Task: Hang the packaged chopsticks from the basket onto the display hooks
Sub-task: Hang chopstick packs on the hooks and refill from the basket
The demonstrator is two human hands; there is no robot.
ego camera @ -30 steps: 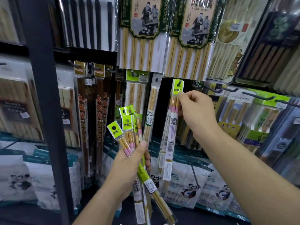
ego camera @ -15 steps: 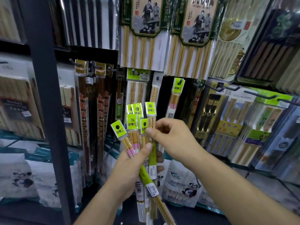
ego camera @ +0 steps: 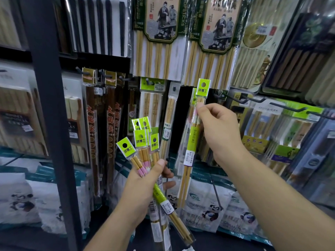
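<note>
My left hand (ego camera: 145, 185) grips a fanned bunch of chopstick packs (ego camera: 143, 144), each a clear sleeve with a lime-green header card and punched hole. My right hand (ego camera: 217, 131) pinches one more pack (ego camera: 192, 142) just under its green header, holding it upright in front of the dark gap in the display. Its header hole sits left of a black display hook (ego camera: 233, 99). Behind this pack hangs another like it, mostly hidden. The basket is out of view.
A black shelf upright (ego camera: 52, 124) stands at left. Dark brown chopstick packs (ego camera: 110, 127) and pale bamboo packs (ego camera: 167, 122) hang beside the gap. Large boxed sets fill the row above. More black hooks (ego camera: 288, 107) stick out at right. Panda-printed bags (ego camera: 208, 209) lie below.
My right hand has drawn one pack out of the bunch in my left hand and raised it up and to the right, toward the hooks. The left hand has stayed about where it was.
</note>
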